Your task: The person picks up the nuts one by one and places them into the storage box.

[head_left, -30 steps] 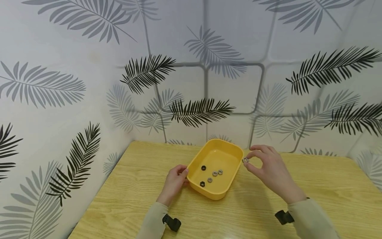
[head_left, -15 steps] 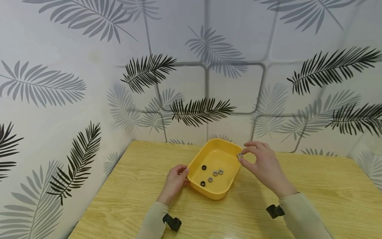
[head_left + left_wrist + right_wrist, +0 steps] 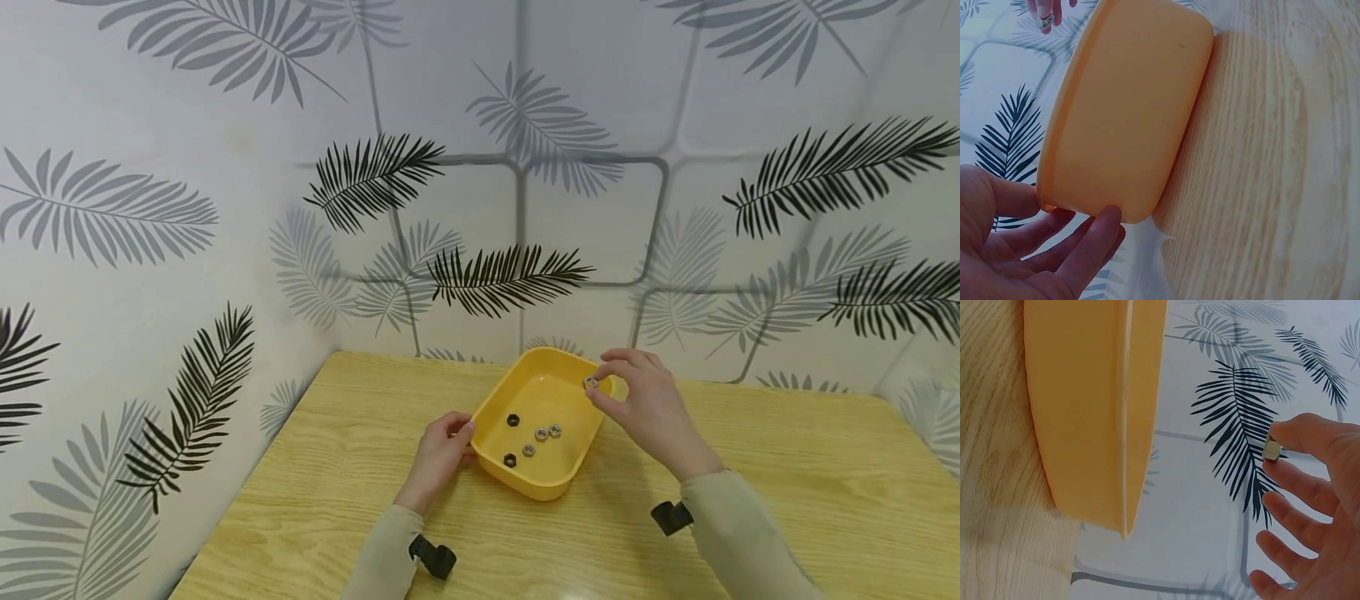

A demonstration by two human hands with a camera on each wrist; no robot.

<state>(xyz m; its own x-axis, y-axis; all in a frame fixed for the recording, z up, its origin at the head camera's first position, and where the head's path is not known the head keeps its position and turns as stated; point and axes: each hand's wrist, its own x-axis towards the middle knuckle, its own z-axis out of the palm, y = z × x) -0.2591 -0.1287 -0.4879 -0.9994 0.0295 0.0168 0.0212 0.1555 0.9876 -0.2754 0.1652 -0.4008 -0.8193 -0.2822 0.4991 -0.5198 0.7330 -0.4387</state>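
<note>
A yellow plastic tray [image 3: 491, 477] stands on the wooden table. My left hand [image 3: 438, 458] grips its left rim, thumb on top and fingers beneath; the left wrist view shows the thumb at the rim and fingers against the outer wall. Between thumb and index finger my right hand [image 3: 647, 408] pinches a silver hex nut [image 3: 591, 383], above the tray's far right corner. In the right wrist view the nut [image 3: 1272, 450] is held at the fingertips, the other fingers spread. Inside the tray lie two black nuts, one [image 3: 513, 421] farther back, and several silver nuts [image 3: 542, 434].
Wood-grain table [image 3: 315, 500] surrounds the tray on the left, right and front. Behind the table rises a pale wall [image 3: 465, 208] with a feather-leaf pattern. Each wrist carries a black camera [image 3: 435, 558] on a strap.
My right hand, pinching the silver nut, has moved left from beside the tray's right rim to over its far right corner. My left hand and the tray have stayed put.
</note>
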